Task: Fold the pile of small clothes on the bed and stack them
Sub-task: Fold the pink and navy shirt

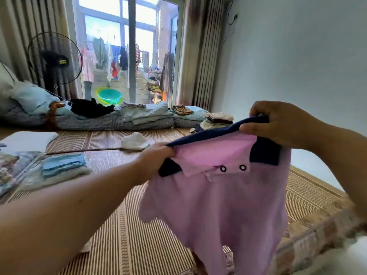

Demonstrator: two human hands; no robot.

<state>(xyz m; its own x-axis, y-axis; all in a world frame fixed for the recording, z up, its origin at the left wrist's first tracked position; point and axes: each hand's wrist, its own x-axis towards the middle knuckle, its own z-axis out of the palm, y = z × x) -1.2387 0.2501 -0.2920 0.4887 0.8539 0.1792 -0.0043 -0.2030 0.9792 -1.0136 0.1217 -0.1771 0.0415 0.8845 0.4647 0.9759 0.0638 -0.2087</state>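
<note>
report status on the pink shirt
Both gripping: left hand, right hand on pink shirt collar. Shirt hangs unfolded over mat. Beyond, white garment loose.

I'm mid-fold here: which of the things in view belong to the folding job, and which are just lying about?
Job:
pink garment, gripped at its navy collar by the left hand and right hand
folded blue stack
far small stack
loose white garment on the mat

Lying about:
standing fan
green basin
pillow
</note>
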